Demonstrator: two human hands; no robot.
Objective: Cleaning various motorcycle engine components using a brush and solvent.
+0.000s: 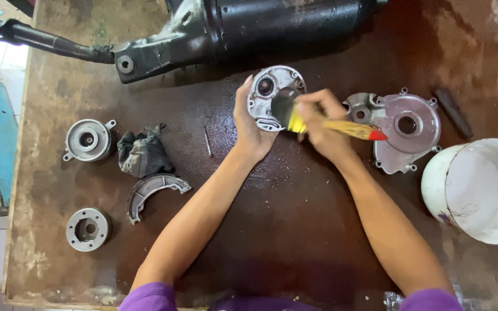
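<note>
Brushing cast-metal cover | left hand | right hand | bristle paintbrush

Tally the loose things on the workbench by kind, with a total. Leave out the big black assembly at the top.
Cast metal covers and housings: 4, one in the left hand, plus
Curved brake shoe: 1
Paintbrush, in the right hand: 1
Dark rag: 1
White bucket: 1
Thin pin: 1
Dark bar: 1
Total: 10

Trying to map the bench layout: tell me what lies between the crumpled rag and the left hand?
In the head view, a thin metal pin lies on the wet brown board between the rag and the left hand; otherwise bare.
</note>
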